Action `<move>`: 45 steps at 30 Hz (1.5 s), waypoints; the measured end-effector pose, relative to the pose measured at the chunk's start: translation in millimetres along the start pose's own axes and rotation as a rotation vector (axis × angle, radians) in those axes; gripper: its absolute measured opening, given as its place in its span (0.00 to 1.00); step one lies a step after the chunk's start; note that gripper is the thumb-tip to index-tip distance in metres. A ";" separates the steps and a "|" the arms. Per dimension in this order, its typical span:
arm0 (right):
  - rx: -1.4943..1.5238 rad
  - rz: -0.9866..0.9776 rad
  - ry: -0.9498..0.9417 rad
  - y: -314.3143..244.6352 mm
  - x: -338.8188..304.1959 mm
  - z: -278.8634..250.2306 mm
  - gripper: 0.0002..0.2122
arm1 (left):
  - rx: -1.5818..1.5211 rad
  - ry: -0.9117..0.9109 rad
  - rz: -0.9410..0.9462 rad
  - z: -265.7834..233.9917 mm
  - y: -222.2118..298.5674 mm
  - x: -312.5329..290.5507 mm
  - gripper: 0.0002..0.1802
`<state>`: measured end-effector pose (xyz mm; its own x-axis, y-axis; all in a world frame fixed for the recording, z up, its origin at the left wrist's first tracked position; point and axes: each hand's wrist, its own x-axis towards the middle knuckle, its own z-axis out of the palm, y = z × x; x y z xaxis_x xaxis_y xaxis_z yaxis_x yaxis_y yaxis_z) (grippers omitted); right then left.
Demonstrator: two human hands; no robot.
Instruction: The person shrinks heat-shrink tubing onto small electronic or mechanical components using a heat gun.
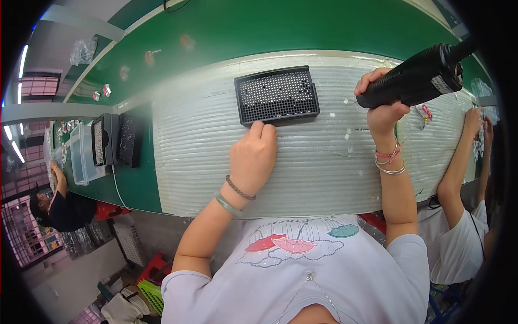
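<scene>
A black rectangular tray [278, 96] lies slightly tilted on the ribbed, clear-covered mat. Its grid of small holes holds many pale pieces in the far rows, while the near rows look dark. My left hand [253, 154] is closed at the tray's near edge, fingertips on its rim. Off to the right, my right hand [382, 108] is wrapped around a thick black cylindrical hand tool [413, 76] with a corrugated cord at its far end. The tool is raised above the mat, pointing left toward the tray; its exact kind I cannot make out.
Small white squares [332, 114] lie scattered on the mat [205, 162]. A red-and-white wrapper [425, 113] is at the right. To the left stand another black tray [129, 139], a grey holder [105, 139] and a clear bin [81, 154]. Other people work at both sides.
</scene>
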<state>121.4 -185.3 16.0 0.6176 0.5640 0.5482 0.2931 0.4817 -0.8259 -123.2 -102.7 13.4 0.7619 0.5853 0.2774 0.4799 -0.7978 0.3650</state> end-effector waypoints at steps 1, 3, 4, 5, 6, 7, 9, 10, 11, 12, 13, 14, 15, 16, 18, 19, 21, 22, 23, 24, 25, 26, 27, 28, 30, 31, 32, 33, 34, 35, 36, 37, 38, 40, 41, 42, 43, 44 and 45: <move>0.002 0.003 0.006 -0.5 -0.2 1.2 0.40 | -0.022 -0.009 0.020 -3.1 2.2 0.8 0.03; 0.001 0.009 0.013 -0.6 -1.2 0.7 0.40 | -0.047 -0.021 0.042 -10.7 5.4 7.5 0.04; -0.050 0.050 0.022 -1.3 -1.5 -0.4 0.42 | -0.076 0.054 0.067 -16.3 5.4 16.5 0.03; -0.093 0.089 0.025 -2.7 -0.9 -0.1 0.44 | -0.099 0.135 0.087 -20.9 3.5 23.1 0.03; -0.089 0.088 0.022 -3.4 -1.5 -0.1 0.44 | -0.095 0.137 0.084 -20.7 -1.9 27.7 0.03; -0.091 0.090 0.014 -3.9 -2.6 -0.3 0.44 | -0.097 0.144 0.095 -19.3 -8.5 32.2 0.03; -0.096 0.093 0.011 -3.2 -2.4 -0.7 0.44 | -0.118 0.136 0.095 -17.6 -16.6 36.8 0.02; -0.090 0.097 0.011 -3.2 -1.4 -0.6 0.44 | -0.118 0.135 0.095 -18.1 -17.1 36.5 0.02; -0.088 0.104 0.014 -3.3 -2.2 -0.9 0.44 | -0.168 0.135 0.098 -18.0 -17.2 34.4 0.03; -0.091 0.109 0.019 -3.8 -1.9 -0.5 0.44 | -0.218 0.135 0.100 -17.9 -16.6 31.7 0.03; -0.098 0.108 0.020 -4.4 -0.7 0.3 0.44 | -0.221 0.128 0.101 -18.8 -13.3 26.9 0.03; -0.105 0.105 0.019 -4.4 -0.1 0.2 0.44 | -0.264 0.069 0.103 -20.2 -7.0 20.5 0.04; -0.108 0.109 0.021 -3.9 -0.8 -0.7 0.44 | -0.307 0.010 0.105 -19.9 -1.8 15.9 0.05; -0.104 0.113 0.028 -3.4 -1.5 -1.7 0.44 | -0.310 0.006 0.105 -15.7 0.6 12.5 0.05; -0.093 0.114 0.028 -4.0 -0.1 -1.1 0.44 | -0.256 -0.058 0.064 -5.8 3.4 5.7 0.05; -0.089 0.115 0.027 -5.0 0.2 -0.8 0.44 | -0.240 -0.036 0.060 -2.7 4.7 4.9 0.05; -0.085 0.116 0.028 -5.0 0.3 -1.3 0.44 | -0.217 -0.038 0.041 3.7 3.8 0.6 0.05; -0.088 0.120 0.019 -4.8 0.4 -1.9 0.44 | -0.195 -0.040 0.022 5.2 4.3 -0.6 0.05; -0.092 0.124 0.010 -4.8 0.1 -2.1 0.44 | -0.194 -0.039 0.023 5.8 5.9 -0.6 0.05; -0.091 0.122 0.010 -4.8 -0.1 -1.8 0.44 | -0.176 -0.043 0.021 6.0 7.9 -0.2 0.04; -0.089 0.123 0.015 -4.7 -0.2 -1.6 0.44 | -0.158 -0.047 0.019 5.4 9.0 0.4 0.03; -0.089 0.123 0.020 -4.6 0.1 -1.6 0.44 | -0.157 -0.046 0.022 1.9 9.2 4.0 0.03; -0.088 0.120 0.022 -4.4 0.4 -2.1 0.44 | -0.190 0.022 0.045 -4.2 8.3 10.1 0.02; -0.086 0.125 0.023 -4.1 0.5 -3.0 0.44 | -0.224 0.088 0.069 -9.1 6.4 16.4 0.03; -0.083 0.130 0.023 -3.4 -0.6 -2.4 0.44 | -0.177 0.108 0.126 -14.3 -3.1 31.4 0.04; -0.076 0.127 0.026 -3.2 -0.6 -1.8 0.44 | -0.128 0.128 0.181 -17.0 -7.8 38.4 0.04; -0.071 0.120 0.031 -3.1 -0.1 -2.2 0.44 | -0.126 0.133 0.186 -18.9 -12.2 43.9 0.04; -0.071 0.113 0.033 -3.5 -0.1 -3.0 0.44 | -0.161 0.105 0.201 -20.6 -16.2 48.8 0.05; -0.075 0.118 0.030 -4.5 -0.4 -4.2 0.44 | -0.197 0.076 0.216 -21.8 -19.6 54.2 0.05; -0.075 0.129 0.024 -4.4 -1.0 -3.7 0.44 | -0.217 0.053 0.217 -22.9 -23.1 59.5 0.07; -0.073 0.128 0.024 -4.1 -0.8 -2.6 0.44 | -0.215 0.054 0.216 -21.5 -26.1 66.3 0.07; -0.069 0.127 0.032 -3.9 -0.5 -1.3 0.44 | -0.155 0.097 0.269 -19.9 -29.1 73.7 0.08; -0.068 0.126 0.042 -3.5 0.4 -1.4 0.44 | -0.097 0.140 0.323 -17.9 -30.6 79.6 0.10; -0.060 0.119 0.051 -2.2 0.5 -1.4 0.44 | -0.088 0.065 0.298 -13.1 -36.0 83.1 0.11; -0.051 0.117 0.060 -2.0 0.0 -1.4 0.44 | -0.085 0.052 0.290 -9.8 -38.7 84.3 0.11; -0.052 0.116 0.062 -2.3 0.2 -1.7 0.44 | -0.081 0.039 0.282 -8.1 -40.6 85.4 0.11; -0.056 0.123 0.059 -2.5 0.6 -2.0 0.44 | -0.081 0.039 0.284 -8.9 -42.3 86.1 0.11; -0.061 0.132 0.057 -3.0 0.5 -2.8 0.44 | -0.163 0.026 0.268 -9.9 -43.7 86.0 0.11; -0.064 0.133 0.058 -3.5 0.5 -3.4 0.44 | -0.244 0.012 0.252 -10.2 -44.3 86.2 0.12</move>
<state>123.2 -189.0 18.8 0.6949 0.5790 0.4264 0.2505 0.3610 -0.8983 -83.2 -15.4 30.2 0.8371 0.3776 0.3959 0.1584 -0.8599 0.4852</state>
